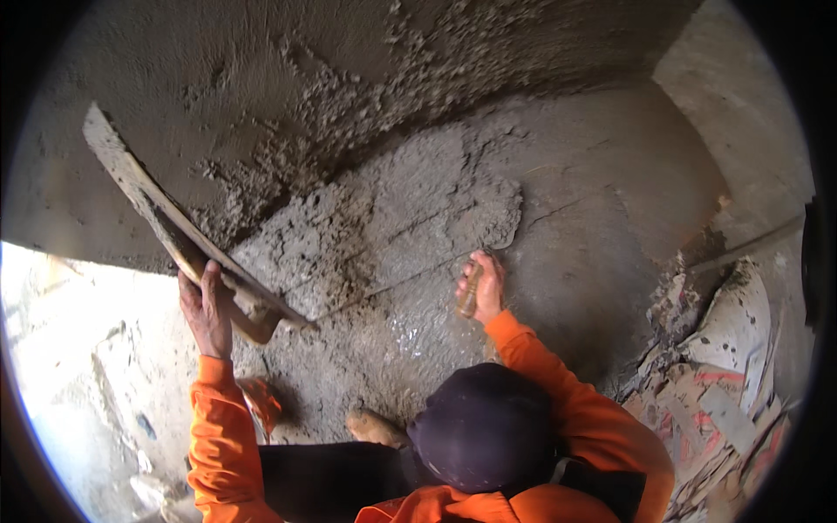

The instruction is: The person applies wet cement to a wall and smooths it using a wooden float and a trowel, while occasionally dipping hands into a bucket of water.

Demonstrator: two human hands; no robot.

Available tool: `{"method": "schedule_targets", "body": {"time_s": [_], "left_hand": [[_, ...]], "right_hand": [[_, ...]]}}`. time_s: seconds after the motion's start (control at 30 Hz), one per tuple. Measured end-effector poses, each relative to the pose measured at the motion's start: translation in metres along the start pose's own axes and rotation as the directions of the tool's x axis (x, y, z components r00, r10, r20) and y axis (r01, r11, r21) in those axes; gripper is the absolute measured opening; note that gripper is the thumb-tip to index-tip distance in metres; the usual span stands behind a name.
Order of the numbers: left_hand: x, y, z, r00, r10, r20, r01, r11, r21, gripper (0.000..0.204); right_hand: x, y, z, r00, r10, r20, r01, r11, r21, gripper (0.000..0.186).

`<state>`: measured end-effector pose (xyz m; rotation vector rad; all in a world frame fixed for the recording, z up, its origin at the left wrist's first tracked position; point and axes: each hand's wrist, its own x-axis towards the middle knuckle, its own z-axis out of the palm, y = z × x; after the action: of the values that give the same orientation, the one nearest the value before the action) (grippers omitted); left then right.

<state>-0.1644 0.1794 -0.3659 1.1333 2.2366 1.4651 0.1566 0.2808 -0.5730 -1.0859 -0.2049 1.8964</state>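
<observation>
No container shows: the left hand (206, 307) grips a mortar-caked board (179, 228) against the rough plastered wall (261, 78), the right hand (481, 286) clasps a trowel (493, 228) in the wet mortar heap (392, 235) on the floor (610, 209).

The person's 2 arms, both in orange sleeves, reach up and away from the body. The left hand (206, 307) is raised at the end of a nearly straight forearm, its grip closed with the thumb pointing upward and the knuckles turned outward. The right hand (482, 286) sits higher than its bent elbow, its grip wrapped tight, fingers curled inward. The 2 hands are well apart, at about the same height.
</observation>
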Motion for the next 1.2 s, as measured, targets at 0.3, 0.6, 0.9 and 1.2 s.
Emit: {"method": "schedule_targets", "body": {"time_s": [0.3, 0.6, 0.9, 1.2], "left_hand": [[0.022, 0.029, 0.000, 0.976, 0.150, -0.160, -0.181, 0.963, -0.202, 0.038], [0.048, 0.065, -0.020, 0.810, 0.488, -0.325, -0.435, 0.872, 0.224, 0.036], [0.006, -0.046, -0.074, 0.992, -0.124, 0.005, 0.123, 0.977, -0.173, 0.038], [-0.009, -0.043, -0.061, 0.971, -0.240, 0.023, 0.239, 0.946, -0.217, 0.026]], "right_hand": [[-0.110, -0.153, 0.031, 0.651, -0.748, 0.124, 0.758, 0.650, -0.056, 0.032], [-0.071, -0.208, 0.150, -0.332, -0.859, -0.389, 0.902, -0.169, -0.398, 0.056], [-0.055, -0.012, 0.037, 0.651, -0.201, 0.732, 0.758, 0.215, -0.615, 0.040], [0.059, -0.096, 0.150, 0.877, -0.471, 0.090, 0.460, 0.879, 0.123, 0.021]]}}
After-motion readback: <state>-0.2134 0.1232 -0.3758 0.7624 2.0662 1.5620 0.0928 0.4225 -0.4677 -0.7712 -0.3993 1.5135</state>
